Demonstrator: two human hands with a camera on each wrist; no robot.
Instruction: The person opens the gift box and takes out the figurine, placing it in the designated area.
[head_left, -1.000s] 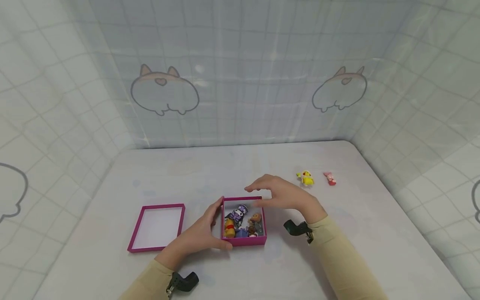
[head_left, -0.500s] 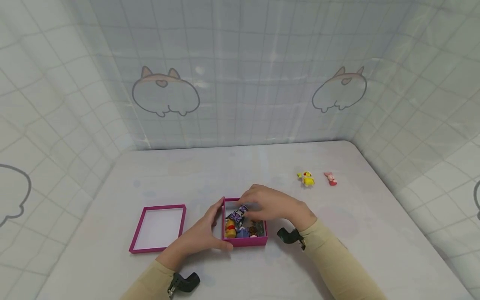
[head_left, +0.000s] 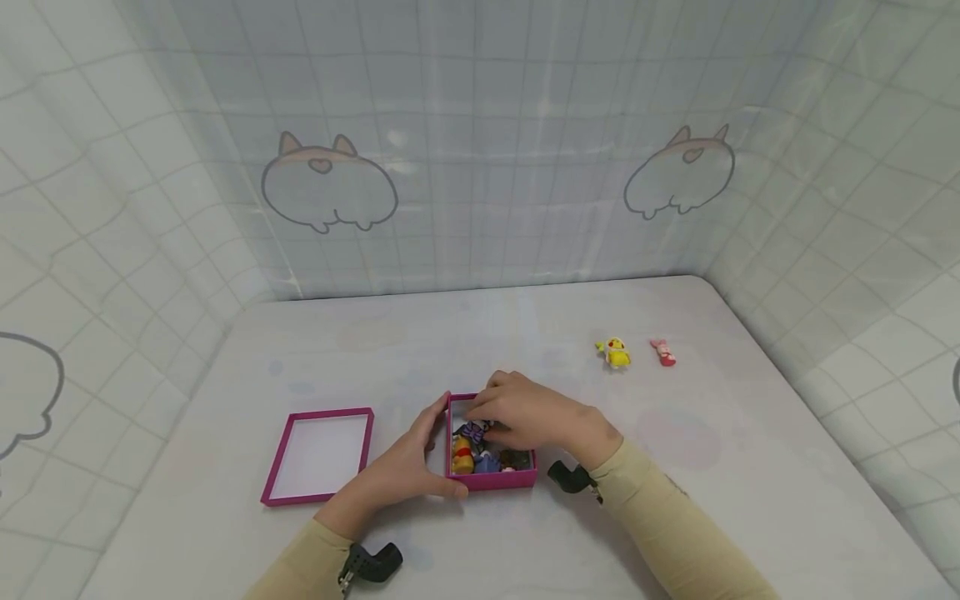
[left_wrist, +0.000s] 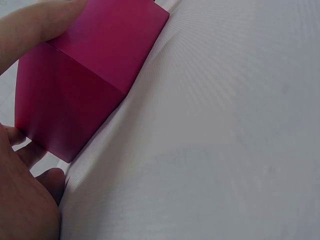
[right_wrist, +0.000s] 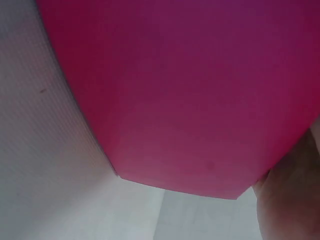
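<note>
A magenta box (head_left: 495, 481) stands on the table, holding several small figurines. My left hand (head_left: 405, 467) grips its left side, thumb on the front wall and fingers along the side; the left wrist view shows the thumb against the box (left_wrist: 100, 50). Inside the box, my right hand (head_left: 532, 412) pinches a purple-and-black figurine (head_left: 476, 432), its fingertips partly hidden. A yellow bear figurine (head_left: 462, 457) in a red top and a blue figurine (head_left: 486, 462) lie near the front wall. The right hand covers part of the box. In the right wrist view, the box wall (right_wrist: 190, 110) fills most of the frame.
The box lid (head_left: 318, 454), white inside with a magenta rim, lies to the left. A yellow figurine (head_left: 617, 353) and a pink-and-red figurine (head_left: 663, 352) lie at the back right of the table (head_left: 420, 342). Patterned curtains (head_left: 487, 167) surround the table.
My right hand has come down from above the box's back right into it, moving left, and its fingers have closed on the purple-and-black figurine. My left hand stays at the box.
</note>
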